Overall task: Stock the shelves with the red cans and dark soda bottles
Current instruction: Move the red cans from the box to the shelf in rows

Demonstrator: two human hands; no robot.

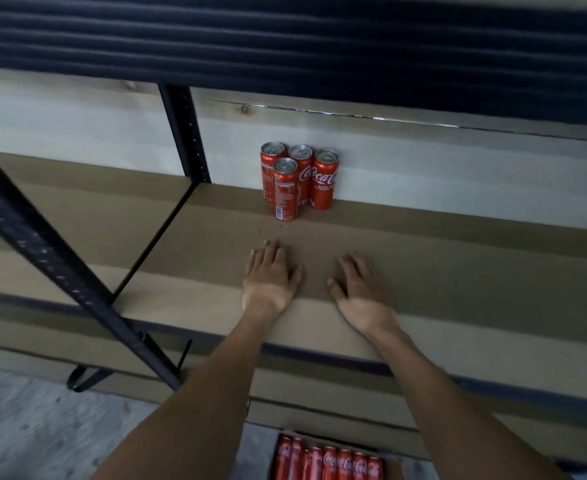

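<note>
Red cans [330, 460] waited down low. The left hand [271, 277] and right hand [359, 289] lay flat on the shelf [458, 258], fingers spread, holding nothing. Four cans [297, 178] stood at the back. They looked smooth, maybe slippery; best grabbed round the middle.

Dim light, blurred edges, wide-angle bowing

"Coca-Cola" stands on the red cans [323, 180] at the back edge of the shelf [458, 258], and on the lower cans [330, 462].
</note>
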